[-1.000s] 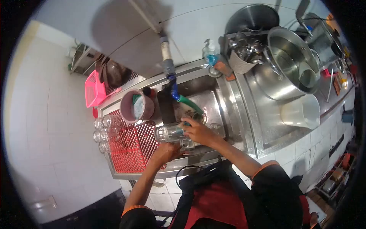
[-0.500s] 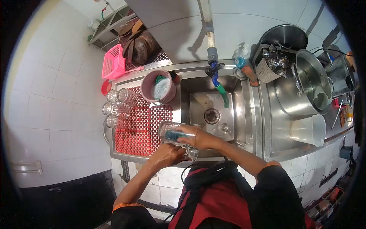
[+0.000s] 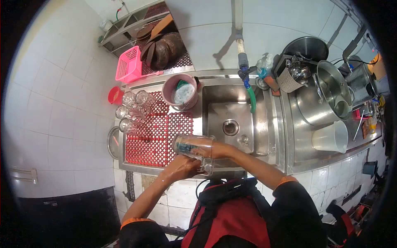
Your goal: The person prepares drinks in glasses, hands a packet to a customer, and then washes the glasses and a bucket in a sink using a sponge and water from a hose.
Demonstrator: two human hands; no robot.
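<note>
A clear glass mug lies sideways over the near left edge of the sink. My left hand is closed round its handle. Inside the mug, my right hand has gone in through the mouth and presses a dark green scrubber toward the bottom; the fingers show through the glass. Several upturned glass mugs stand at the left of the red perforated mat. Behind the mat is a pinkish bucket with suds and a green sponge.
A green hose hangs from the tap over the sink. To the right are a large steel pot, a translucent pitcher and a holder of spoons. A pink basket stands at the back left, near a red bowl.
The view has swung, showing more of the sink. My right hand, first outside by the mug's mouth, has moved left, deep inside it with the scrubber. My left hand keeps its hold on the handle.
</note>
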